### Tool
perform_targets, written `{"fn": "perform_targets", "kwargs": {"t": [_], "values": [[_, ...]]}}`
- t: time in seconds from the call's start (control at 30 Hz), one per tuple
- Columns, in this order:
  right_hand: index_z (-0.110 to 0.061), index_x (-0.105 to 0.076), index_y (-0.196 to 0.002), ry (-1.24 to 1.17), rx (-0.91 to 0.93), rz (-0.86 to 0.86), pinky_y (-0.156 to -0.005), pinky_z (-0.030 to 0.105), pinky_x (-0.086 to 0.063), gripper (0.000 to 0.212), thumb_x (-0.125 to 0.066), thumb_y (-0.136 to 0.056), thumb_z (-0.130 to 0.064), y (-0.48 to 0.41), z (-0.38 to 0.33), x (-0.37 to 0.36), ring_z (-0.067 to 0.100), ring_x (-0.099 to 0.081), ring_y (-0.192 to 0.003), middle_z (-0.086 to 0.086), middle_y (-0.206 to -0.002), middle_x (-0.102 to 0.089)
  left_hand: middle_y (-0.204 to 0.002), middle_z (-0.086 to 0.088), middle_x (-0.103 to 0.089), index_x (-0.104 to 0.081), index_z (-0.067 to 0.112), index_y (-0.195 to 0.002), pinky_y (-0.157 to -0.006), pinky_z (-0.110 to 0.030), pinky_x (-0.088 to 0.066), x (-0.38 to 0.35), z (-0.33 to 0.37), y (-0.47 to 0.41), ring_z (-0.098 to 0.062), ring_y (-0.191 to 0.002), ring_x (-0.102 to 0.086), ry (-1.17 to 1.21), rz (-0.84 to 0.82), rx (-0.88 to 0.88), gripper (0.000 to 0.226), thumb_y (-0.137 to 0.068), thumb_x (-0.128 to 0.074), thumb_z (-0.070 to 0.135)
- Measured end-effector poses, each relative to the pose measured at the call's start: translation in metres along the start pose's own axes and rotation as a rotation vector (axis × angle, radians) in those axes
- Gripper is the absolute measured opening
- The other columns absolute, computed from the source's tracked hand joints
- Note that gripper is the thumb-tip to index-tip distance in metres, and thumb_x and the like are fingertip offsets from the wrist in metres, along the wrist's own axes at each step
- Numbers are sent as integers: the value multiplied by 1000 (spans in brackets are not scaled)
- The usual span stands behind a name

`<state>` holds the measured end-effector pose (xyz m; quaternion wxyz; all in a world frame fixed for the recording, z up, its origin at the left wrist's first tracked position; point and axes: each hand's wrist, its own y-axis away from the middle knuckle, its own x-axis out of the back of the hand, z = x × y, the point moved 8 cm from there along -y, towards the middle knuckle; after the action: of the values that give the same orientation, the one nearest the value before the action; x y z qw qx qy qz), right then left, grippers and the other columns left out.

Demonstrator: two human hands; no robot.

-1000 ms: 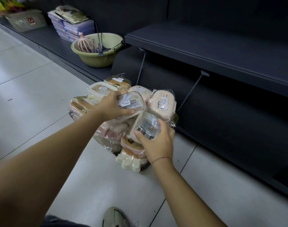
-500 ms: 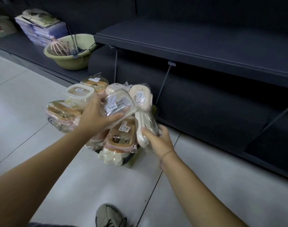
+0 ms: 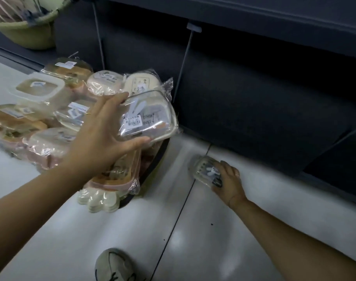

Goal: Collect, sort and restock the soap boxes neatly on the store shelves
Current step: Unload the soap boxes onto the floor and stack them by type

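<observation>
- Left hand [image 3: 104, 134] is raised nearest to the view. A clear-lidded soap box [image 3: 152, 116] is gripped at its edge, with the thumb below and the fingers above. The box is held tilted, and a price sticker is turned upward.
- Behind both hands, close to the person, a grey shoe [image 3: 114, 264] is seen on the white floor [image 3: 193, 240].
- Well apart to the right of the left hand, the right hand [image 3: 230, 184] is stretched low to the floor. A small soap box [image 3: 205, 173] is grasped in its curled fingers. This box is blurred, and whether it touches the floor cannot be told.
- Under the left hand and to its left, a pile of wrapped soap boxes [image 3: 51, 118] is heaped. A dark rim [image 3: 158, 151] is partly seen below the pile.
- Beyond both hands the dark shelf base [image 3: 254, 98] is found, and a thin wire bracket [image 3: 185, 55] is slanted across it.
- Far beyond the left hand, to its left, a green basin [image 3: 25, 33] is set on a low shelf.
</observation>
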<state>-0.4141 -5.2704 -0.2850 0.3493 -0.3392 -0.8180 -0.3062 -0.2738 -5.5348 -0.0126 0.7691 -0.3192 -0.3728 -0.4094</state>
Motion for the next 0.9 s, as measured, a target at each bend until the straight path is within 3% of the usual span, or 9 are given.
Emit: {"fn": "perform_targets", "kwargs": {"t": [0.13,0.2,0.3,0.37,0.5,0.6,0.7,0.8,0.9], "values": [[-23,-44,-139,152,8,-4,-115,38,-18,70,-73,-77,-8,-16,9,-9,29,-27,-138,4,-154,-30,-131,13,-40,-36,27,-146,-104,-35,-36,-8,1,-7,-9,-124,-43,33,-17,-38,101,-61,-64,73],[-28,-38,-141,225,-18,-37,-118,46,-7,70,-72,-81,-19,-19,17,-12,23,-19,-144,-2,-157,-25,-129,15,-37,-38,24,-145,-103,-33,-35,-10,5,-7,-4,-121,-40,22,-21,-76,100,-61,-62,72],[-26,-28,-146,256,-20,-134,-119,41,4,83,-74,-78,-42,-17,10,-12,23,-3,-148,-1,-161,-8,-131,11,-41,-39,21,-145,-103,-35,-36,-12,12,-7,-5,-121,-40,-8,-49,-112,101,-62,-62,73],[-26,-33,-142,7,-40,-110,-118,32,-9,82,-78,-76,-44,-6,-12,6,24,-10,-146,3,-158,-12,-133,2,-46,-40,18,-145,-104,-40,-40,-9,23,-6,-15,-123,-45,-31,-59,-176,101,-63,-63,73],[-25,-49,-124,-852,-130,-8,-93,16,-44,41,-69,-89,-29,35,-72,77,18,-53,-123,-3,-128,-54,-135,0,-47,-39,16,-146,-105,-31,-35,-9,62,1,-17,-124,-44,-99,-112,-308,100,-66,-60,73],[-26,-51,-131,-1243,-82,-57,-89,31,-53,67,-66,-77,-63,74,-111,127,16,-63,-113,-1,-122,-66,-135,-3,-50,-43,12,-144,-104,-17,-22,-23,101,17,-15,-123,-41,-161,-150,-411,99,-68,-56,74],[-24,-49,-132,-1334,-41,-94,-89,43,-55,66,-71,-76,-50,97,-128,144,21,-66,-108,2,-121,-67,-137,-2,-49,-41,14,-145,-106,-19,-21,-48,128,38,-15,-124,-39,-186,-203,-500,98,-71,-51,77],[-15,-55,-124,-1294,-186,-8,-82,41,-57,68,-81,-64,-33,97,-100,130,25,-70,-99,7,-112,-71,-149,-3,-37,-28,14,-151,-114,-35,-25,-78,127,51,-16,-138,-27,-151,-300,-457,103,-73,-41,79],[-7,-60,-121,-1297,-410,75,-77,33,-56,87,-91,-49,-45,94,-41,97,28,-71,-97,11,-107,-73,-164,-9,-5,-4,11,-156,-119,-42,-1,-103,92,48,-25,-151,0,-371,-373,-252,112,-73,-9,87]]}}
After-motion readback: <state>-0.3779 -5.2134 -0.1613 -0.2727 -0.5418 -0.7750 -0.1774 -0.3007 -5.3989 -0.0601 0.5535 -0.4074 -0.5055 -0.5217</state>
